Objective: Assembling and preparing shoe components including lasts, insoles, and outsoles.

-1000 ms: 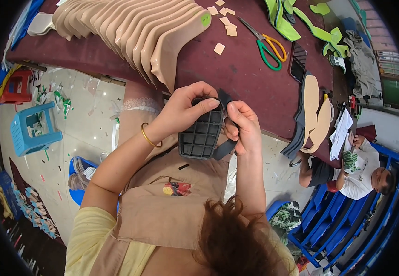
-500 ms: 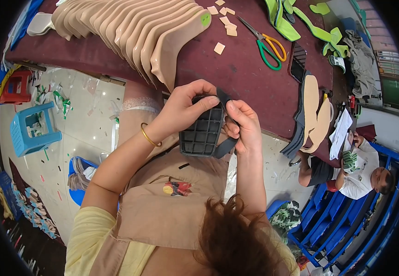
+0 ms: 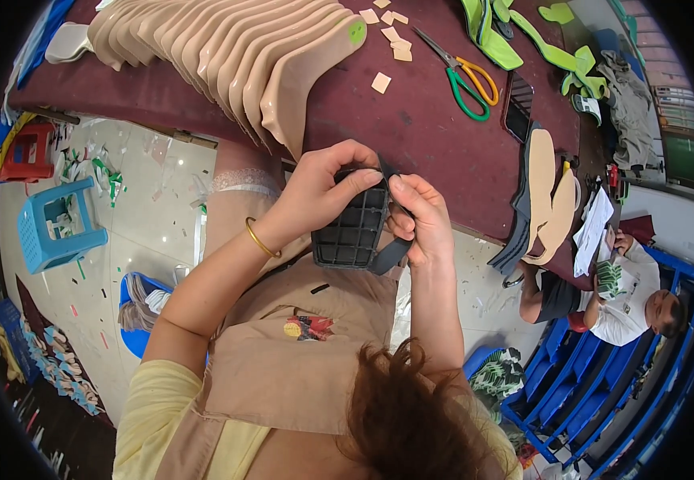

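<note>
Over my lap, close to the table's near edge, I hold a black grid-patterned pad (image 3: 351, 232) with a rounded-rectangle outline. My left hand (image 3: 327, 188) is closed on its upper edge, thumb laid across the top. A black strip (image 3: 392, 256) runs along the pad's right side and comes out below my right fingers. That strip is pinched between the thumb and fingers of my right hand (image 3: 425, 220), right beside the left fingertips. The fingers hide how strip and pad join at the top.
A row of shiny beige foot-shaped pieces (image 3: 235, 64) covers the table's left part. Scissors (image 3: 463, 76), small beige squares (image 3: 380, 82), a phone (image 3: 518, 106), beige insoles (image 3: 545, 192) and green pieces (image 3: 495, 44) lie rightward. A blue stool (image 3: 59, 228) stands left; a person (image 3: 623, 296) sits right.
The right thumb and fingers have shifted very slightly left, toward the left fingertips. The pad's lower edge has risen a little. Both hands keep their hold.
</note>
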### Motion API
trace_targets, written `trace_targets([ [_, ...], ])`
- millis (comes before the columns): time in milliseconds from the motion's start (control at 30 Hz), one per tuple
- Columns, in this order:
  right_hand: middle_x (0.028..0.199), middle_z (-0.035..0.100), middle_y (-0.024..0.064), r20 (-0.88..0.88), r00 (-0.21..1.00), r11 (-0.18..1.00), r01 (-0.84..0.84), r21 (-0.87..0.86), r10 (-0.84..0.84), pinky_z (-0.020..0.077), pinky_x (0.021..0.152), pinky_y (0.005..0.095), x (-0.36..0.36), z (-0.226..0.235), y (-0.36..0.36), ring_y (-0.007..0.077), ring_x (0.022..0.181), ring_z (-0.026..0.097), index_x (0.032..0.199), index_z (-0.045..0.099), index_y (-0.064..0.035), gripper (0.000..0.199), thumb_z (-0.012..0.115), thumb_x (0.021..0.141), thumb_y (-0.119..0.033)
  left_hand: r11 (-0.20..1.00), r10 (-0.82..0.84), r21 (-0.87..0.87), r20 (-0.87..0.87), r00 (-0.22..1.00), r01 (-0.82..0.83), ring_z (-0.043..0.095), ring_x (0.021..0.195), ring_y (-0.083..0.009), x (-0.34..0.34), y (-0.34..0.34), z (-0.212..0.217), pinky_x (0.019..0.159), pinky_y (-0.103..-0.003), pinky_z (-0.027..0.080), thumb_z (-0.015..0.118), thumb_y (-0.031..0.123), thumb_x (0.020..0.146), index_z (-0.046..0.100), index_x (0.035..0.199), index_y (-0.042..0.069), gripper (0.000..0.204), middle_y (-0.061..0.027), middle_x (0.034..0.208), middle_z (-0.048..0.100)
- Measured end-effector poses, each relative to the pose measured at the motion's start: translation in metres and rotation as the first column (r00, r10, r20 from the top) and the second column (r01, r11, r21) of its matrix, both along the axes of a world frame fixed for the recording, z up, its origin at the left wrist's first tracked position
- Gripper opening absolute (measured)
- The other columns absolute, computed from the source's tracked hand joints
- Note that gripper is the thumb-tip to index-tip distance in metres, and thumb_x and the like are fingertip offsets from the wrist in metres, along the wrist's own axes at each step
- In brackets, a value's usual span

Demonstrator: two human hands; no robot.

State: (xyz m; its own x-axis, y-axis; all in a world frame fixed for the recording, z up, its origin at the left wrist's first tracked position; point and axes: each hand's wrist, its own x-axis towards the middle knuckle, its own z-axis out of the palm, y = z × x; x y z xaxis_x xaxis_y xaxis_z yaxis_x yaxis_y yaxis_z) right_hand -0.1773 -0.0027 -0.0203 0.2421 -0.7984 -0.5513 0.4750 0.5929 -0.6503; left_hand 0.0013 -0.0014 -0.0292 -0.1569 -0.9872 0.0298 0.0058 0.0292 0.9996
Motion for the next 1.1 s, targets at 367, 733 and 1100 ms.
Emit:
trace_targets([
  [367,0.075,0.060,0.0003,0.068,0.997,1.000,-0.027,-0.001,0.027,0.0298,0.034,0.0153,-0.004,-0.004,0.000,0.0014,0.042,0.044,0.086,0.061,-0.0044,0.008,0.068,0.083,-0.008,1.000,-0.002,0.015,-0.033,0.999,0.003,0.057,0.073,-0.0076,-0.001,-0.002,0.002,0.069,-0.025,0.047,0.063,0.013,0.086,0.060,0.091,-0.001,0.015,-0.0028,0.077,0.063],
  [733,0.081,0.058,0.0024,-0.340,0.940,0.929,-0.122,-0.349,-0.005,0.0325,0.037,0.0165,0.000,0.004,0.000,0.0034,0.046,0.047,0.091,0.068,0.0000,0.013,0.071,0.082,-0.010,0.997,0.005,-0.073,-0.005,1.000,-0.006,0.056,0.070,-0.0105,0.001,-0.006,-0.005,0.067,-0.027,0.047,0.065,0.013,0.085,0.055,0.093,0.001,0.018,-0.0044,0.077,0.060],
  [1100,0.084,0.057,0.0020,-0.616,0.786,0.853,-0.354,-0.383,0.049,0.0388,0.040,0.0171,-0.002,0.022,-0.003,0.0033,0.053,0.052,0.088,0.070,0.0011,0.011,0.070,0.081,-0.007,0.977,-0.138,-0.137,0.165,0.977,0.161,0.058,0.076,-0.0237,0.007,-0.005,0.002,0.071,-0.033,0.046,0.058,0.014,0.088,0.042,0.100,0.000,0.025,-0.0134,0.083,0.056],
])
